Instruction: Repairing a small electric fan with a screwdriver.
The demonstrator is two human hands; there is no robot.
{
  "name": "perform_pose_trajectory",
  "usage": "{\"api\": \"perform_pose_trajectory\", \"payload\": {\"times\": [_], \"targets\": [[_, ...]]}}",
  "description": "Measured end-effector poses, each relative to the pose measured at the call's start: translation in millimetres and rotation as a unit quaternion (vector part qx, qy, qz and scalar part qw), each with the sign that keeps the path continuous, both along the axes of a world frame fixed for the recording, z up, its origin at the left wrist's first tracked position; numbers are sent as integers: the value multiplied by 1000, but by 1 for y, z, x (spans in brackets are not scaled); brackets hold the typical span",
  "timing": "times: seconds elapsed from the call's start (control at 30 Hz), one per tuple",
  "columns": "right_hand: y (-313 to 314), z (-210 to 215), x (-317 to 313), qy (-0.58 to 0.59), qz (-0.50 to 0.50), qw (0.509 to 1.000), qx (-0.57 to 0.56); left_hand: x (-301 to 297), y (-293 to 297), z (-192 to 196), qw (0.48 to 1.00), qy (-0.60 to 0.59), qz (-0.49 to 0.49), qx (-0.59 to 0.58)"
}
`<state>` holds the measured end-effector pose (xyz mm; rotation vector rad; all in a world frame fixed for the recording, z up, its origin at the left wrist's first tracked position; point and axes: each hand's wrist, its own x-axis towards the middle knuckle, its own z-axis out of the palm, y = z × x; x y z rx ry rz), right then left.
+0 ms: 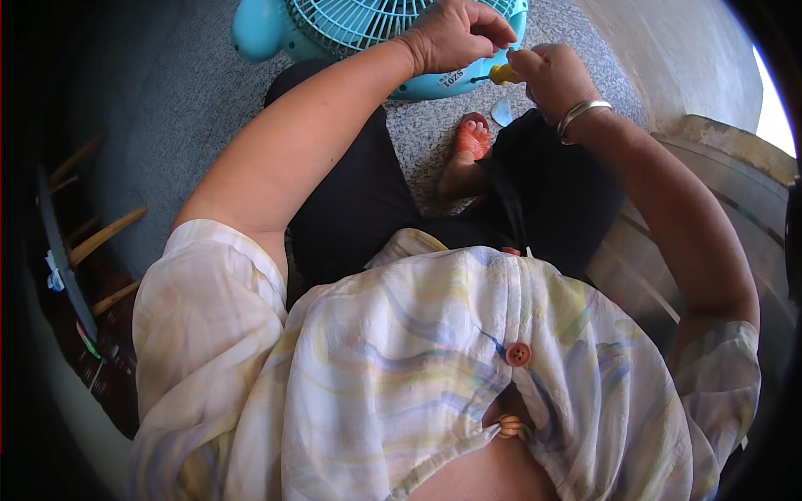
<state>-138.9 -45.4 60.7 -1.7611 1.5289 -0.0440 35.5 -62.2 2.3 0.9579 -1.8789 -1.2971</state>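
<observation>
A turquoise fan with a round wire grille rests on the speckled floor at the top of the view. My right hand, with a bangle at its wrist, is closed around the yellow handle of a screwdriver. The thin shaft points left, and its tip is at the fan's rim, beside a white label. Over the grille is my left hand, its fingers half bent and spread apart. Nothing shows in the left hand, though its palm side is partly hidden.
On the speckled floor, a small pale blue piece lies near my sandaled foot. A wooden-runged piece of furniture stands at the left. To the right are a pale wall and a slatted surface. My dark-trousered legs flank the foot.
</observation>
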Motion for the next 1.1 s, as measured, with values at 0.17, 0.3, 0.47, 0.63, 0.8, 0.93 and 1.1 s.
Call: {"api": "perform_pose_trajectory", "payload": {"times": [0.17,0.3,0.47,0.63,0.8,0.93,1.1], "targets": [[12,21,7,-11,-107,988,110,6,2,-1,999,-17,26,30],[8,9,-14,61,222,945,-234,6,0,-2,999,-24,19,24],[10,14,-6,131,410,856,-287,7,-1,-8,1000,1,12,17],[-4,-2,4,132,216,941,-225,1,-4,-8,1000,-15,11,24],[-1,22,16,96,81,992,-7,8,4,-2,999,-31,27,3],[2,16,-3,12,242,958,-153,10,2,-1,1000,-23,4,18],[4,29,13,157,319,917,-179,7,4,1,999,-22,15,47]]}}
